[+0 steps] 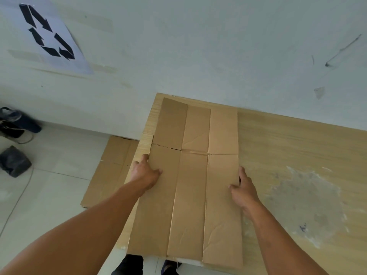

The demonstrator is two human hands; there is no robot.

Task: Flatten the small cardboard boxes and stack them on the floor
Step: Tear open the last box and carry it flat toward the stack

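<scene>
Two hands [146,173] [243,190] gripping unprinted flattened cardboard box [190,195] on table [288,151].

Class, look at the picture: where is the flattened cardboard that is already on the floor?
In the head view, the flattened cardboard on the floor lies left of the wooden table, against the wall, just beyond the left hand, partly hidden by the table's edge.

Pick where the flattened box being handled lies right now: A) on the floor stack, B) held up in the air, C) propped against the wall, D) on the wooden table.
D: the flattened box lies flat on the wooden table, with the left hand and right hand at its side edges.
</scene>
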